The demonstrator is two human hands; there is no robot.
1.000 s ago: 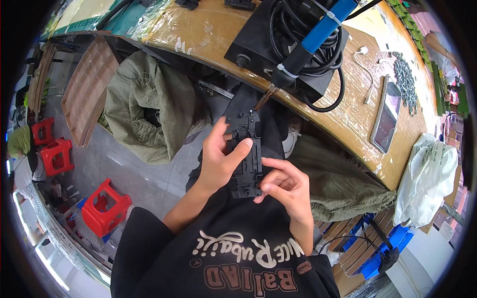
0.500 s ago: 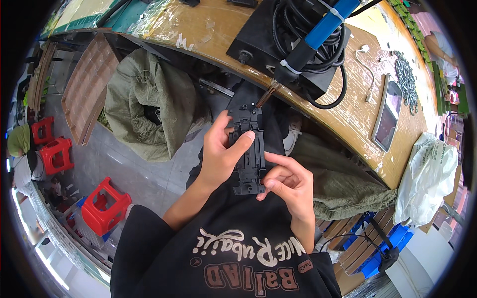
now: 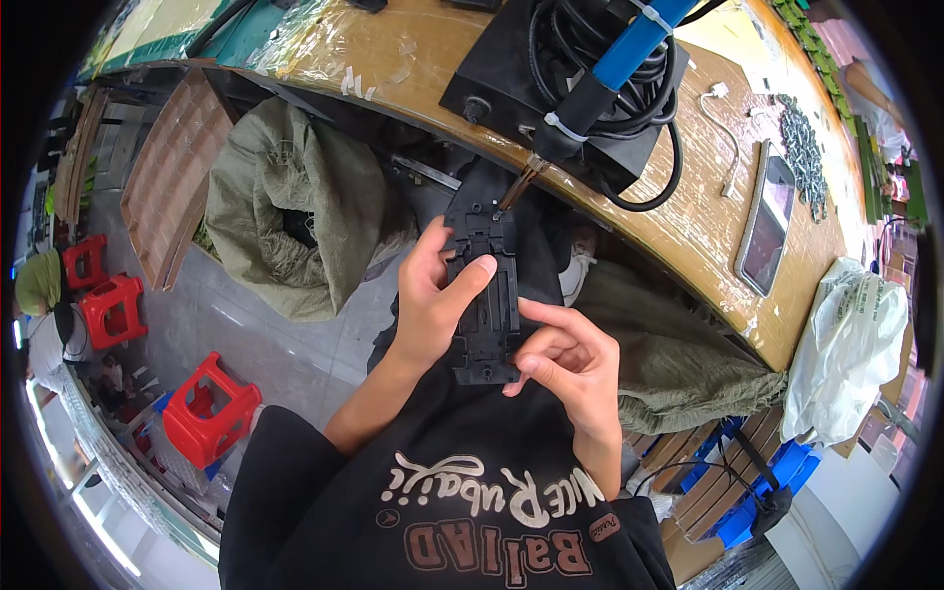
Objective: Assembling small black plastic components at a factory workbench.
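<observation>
A long black moulded plastic part (image 3: 501, 295), shaped like a toy car chassis, is held in front of my torso. My left hand (image 3: 438, 295) grips its left side, the thumb lying across the top face. At the lower right edge, my right hand (image 3: 570, 364) pinches the part between thumb and bent fingers; some fingertips are hidden behind it. A blue-and-black soldering iron (image 3: 621, 57) slants down from the bench, with its metal tip (image 3: 519, 183) at the part's far end, beside a small round post. Whether the tip touches the plastic, I cannot tell.
On the wooden bench (image 3: 413, 93) sits a black box (image 3: 477, 93) with coiled black cable. Right of it lie a white cable (image 3: 728, 138), a phone (image 3: 767, 221) and a pile of small dark pieces (image 3: 804, 157). A green sack (image 3: 256, 246) and red stools (image 3: 208, 413) stand left.
The plastic part and both hands have shifted slightly left. The soldering iron and black box also sit a little further left, the tip now closer to the post on the part.
</observation>
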